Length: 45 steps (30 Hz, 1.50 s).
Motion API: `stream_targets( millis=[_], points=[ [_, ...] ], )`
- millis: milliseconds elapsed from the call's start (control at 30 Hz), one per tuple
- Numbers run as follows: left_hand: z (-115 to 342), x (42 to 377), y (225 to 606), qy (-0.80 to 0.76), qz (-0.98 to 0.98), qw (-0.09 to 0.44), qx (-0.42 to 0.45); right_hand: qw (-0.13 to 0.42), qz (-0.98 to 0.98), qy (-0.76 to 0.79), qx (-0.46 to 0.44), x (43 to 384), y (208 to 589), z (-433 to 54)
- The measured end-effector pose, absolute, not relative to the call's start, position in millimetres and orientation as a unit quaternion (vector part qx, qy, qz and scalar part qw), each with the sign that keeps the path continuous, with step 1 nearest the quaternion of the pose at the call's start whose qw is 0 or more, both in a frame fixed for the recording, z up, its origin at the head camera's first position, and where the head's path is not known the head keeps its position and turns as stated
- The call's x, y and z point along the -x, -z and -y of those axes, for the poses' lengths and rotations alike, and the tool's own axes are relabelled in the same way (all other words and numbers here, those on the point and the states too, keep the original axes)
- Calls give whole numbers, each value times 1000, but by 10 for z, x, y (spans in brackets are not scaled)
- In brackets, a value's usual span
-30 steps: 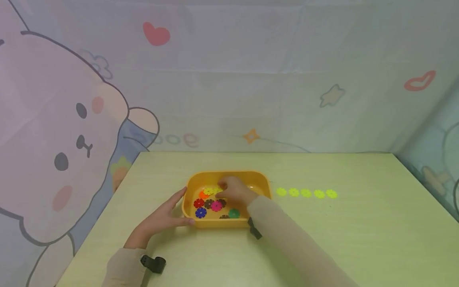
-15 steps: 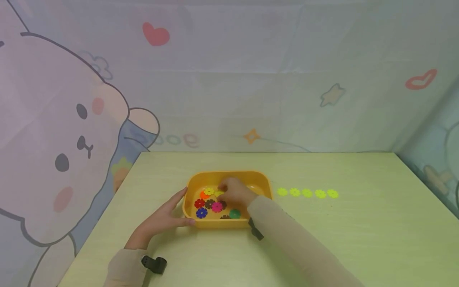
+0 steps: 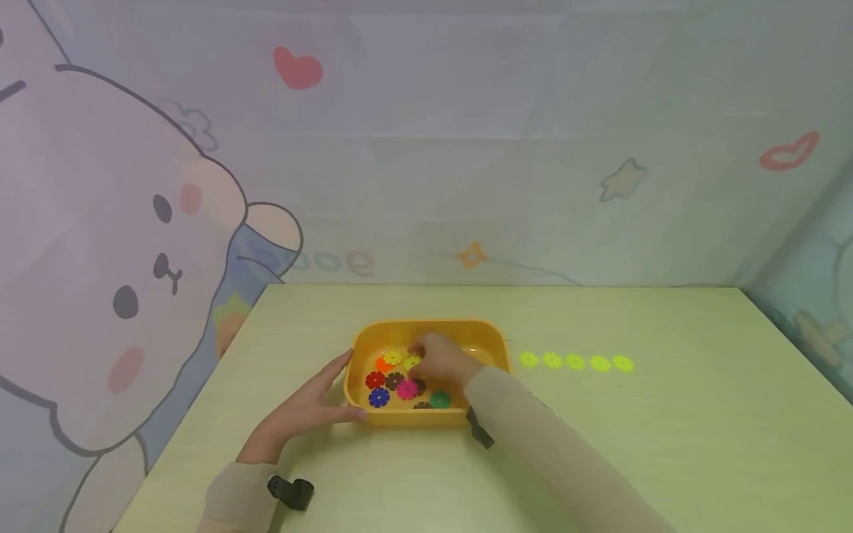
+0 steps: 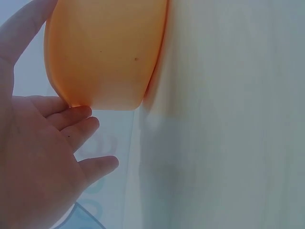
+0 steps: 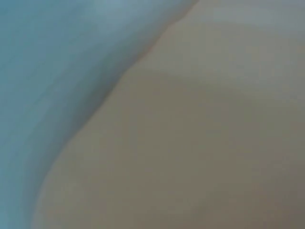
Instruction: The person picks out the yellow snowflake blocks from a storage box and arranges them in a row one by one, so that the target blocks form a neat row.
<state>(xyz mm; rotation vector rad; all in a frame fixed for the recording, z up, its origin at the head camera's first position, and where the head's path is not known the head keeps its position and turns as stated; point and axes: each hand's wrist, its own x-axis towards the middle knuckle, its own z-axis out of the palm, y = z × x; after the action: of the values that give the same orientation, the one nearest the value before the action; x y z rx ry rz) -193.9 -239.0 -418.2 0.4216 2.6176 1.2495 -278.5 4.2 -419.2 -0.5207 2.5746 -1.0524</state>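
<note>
A yellow-orange plastic bin stands on the table, holding several notched, flower-shaped snowflake discs. My left hand holds its left end, thumb at the near corner and fingertips at the far one. In the left wrist view, that hand spans the end wall of the bin. Inside the bin, my right hand has its thumb and fingers at a yellow snowflake disc, seemingly pinching it. Beside it lie another yellow disc, a red one, a blue one and a pink one.
Several yellow-green snowflake discs lie in a row on the table, right of the bin. A printed cloth hangs behind the table's back edge. The right wrist view is blurred and mostly filled by a sleeve.
The head view has shifted slightly. My left hand keeps its hold on the bin, and my right hand stays at the yellow disc, which has turned a little by the fingertips.
</note>
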Motion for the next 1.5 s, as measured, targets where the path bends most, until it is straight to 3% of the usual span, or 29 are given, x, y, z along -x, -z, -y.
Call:
stream_targets(
  millis=[233,500,667,1067,1500],
  points=[
    [2388,1933,4188,-421,-890,107,-141,124,-897,361,223,2791,4154,-47],
    [2393,1928,4176,-416,-892,107,-144,129,-884,386,228,2773,4083,-146],
    [2379,1938,4161,-415,-892,106,-142,107,-877,405,235,2721,3877,-335],
    [2379,1938,4150,-418,-890,107,-144,49,-893,381,235,2632,3468,-1167],
    [2374,1936,4155,-416,-891,102,-149,11,-914,365,178,2461,3492,-2151]
  ],
)
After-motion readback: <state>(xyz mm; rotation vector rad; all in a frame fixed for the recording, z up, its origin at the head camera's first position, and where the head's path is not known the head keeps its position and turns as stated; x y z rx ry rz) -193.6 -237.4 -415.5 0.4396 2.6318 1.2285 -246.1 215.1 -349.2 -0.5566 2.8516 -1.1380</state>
